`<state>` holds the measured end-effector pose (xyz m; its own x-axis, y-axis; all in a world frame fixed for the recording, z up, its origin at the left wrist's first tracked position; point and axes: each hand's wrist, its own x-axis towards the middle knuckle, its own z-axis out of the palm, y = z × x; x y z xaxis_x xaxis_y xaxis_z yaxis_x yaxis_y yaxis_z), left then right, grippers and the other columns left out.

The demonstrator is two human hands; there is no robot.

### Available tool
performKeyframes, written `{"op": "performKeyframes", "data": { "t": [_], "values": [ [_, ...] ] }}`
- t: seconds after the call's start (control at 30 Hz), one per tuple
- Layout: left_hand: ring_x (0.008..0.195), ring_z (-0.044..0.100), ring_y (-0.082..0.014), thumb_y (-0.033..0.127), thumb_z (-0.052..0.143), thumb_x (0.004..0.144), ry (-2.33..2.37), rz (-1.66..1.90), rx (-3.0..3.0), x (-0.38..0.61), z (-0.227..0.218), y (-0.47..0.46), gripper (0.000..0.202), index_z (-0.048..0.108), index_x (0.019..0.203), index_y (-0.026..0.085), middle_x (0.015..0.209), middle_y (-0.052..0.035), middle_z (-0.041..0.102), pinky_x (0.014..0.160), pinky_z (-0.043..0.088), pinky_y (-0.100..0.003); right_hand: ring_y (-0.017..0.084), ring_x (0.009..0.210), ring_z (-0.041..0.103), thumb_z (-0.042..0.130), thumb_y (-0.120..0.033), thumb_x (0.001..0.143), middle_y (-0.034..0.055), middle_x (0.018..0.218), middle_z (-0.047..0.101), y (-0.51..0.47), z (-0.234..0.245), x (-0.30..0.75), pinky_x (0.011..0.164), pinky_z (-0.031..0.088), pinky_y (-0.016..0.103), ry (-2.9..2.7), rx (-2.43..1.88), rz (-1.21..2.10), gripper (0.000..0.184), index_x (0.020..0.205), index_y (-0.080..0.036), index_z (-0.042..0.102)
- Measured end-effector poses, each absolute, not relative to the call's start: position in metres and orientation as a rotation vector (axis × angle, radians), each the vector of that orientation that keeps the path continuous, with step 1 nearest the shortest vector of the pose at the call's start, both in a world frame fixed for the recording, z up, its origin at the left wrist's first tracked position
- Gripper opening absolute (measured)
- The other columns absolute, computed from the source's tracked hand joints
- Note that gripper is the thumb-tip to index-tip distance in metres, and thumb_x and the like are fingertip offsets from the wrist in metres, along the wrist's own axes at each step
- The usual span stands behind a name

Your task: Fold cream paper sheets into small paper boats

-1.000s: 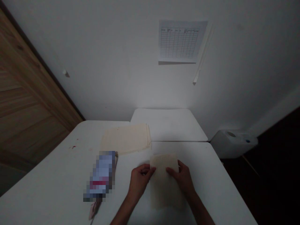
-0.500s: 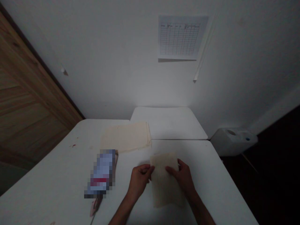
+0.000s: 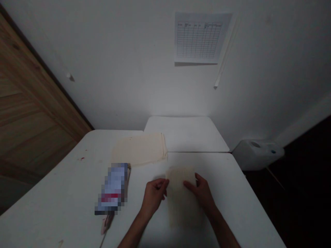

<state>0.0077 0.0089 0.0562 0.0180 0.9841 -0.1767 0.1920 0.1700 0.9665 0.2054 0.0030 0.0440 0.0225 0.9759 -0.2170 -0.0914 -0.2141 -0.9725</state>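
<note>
A thin beige cloth piece, rectangular and slightly see-through, is between my hands over the white table. My left hand pinches its left edge near the upper corner with thumb and fingertips. On the opposite edge, my right hand grips it with the thumb on top and the fingers behind. A stack of similar beige cloth lies flat farther back to the left, its right edges a little uneven.
A blurred-out phone-like object sits left of my hands, a small pinkish item just below it. The white tables meet in seams against the wall. A printed chart hangs there. A pale plastic container stands beyond the right edge.
The view has tipped slightly, so the wall chart and table sit a little higher. Both hands keep hold of the cloth piece in almost the same place.
</note>
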Motion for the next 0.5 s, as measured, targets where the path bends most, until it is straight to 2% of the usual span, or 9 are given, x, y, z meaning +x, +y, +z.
{"op": "performKeyframes", "data": {
  "t": [0.27, 0.5],
  "values": [
    [0.037, 0.045, -0.0100, 0.060, 0.060, 0.073, 1.389, 0.947, 1.189, 0.0081, 0.0583, 0.0125, 0.048, 0.070, 0.072, 0.012, 0.046, 0.0012, 0.054, 0.039, 0.036, -0.020, 0.028, 0.078, 0.070, 0.079, -0.047, 0.063, 0.0122, 0.092, 0.073, 0.0038, 0.0370, 0.2053, 0.066, 0.057, 0.036, -0.996, -1.321, 1.389, 0.057, 0.106, -0.014, 0.060],
    [0.038, 0.046, -0.0100, 0.058, 0.060, 0.074, 1.377, 0.895, 1.213, 0.0080, 0.0517, 0.0124, 0.047, 0.069, 0.071, 0.013, 0.048, 0.0001, 0.056, 0.039, 0.036, -0.020, 0.027, 0.077, 0.070, 0.078, -0.045, 0.065, 0.0116, 0.091, 0.073, 0.0035, 0.0342, 0.2048, 0.064, 0.057, 0.035, -0.975, -1.341, 1.350, 0.054, 0.105, -0.014, 0.059]
  ]
}}
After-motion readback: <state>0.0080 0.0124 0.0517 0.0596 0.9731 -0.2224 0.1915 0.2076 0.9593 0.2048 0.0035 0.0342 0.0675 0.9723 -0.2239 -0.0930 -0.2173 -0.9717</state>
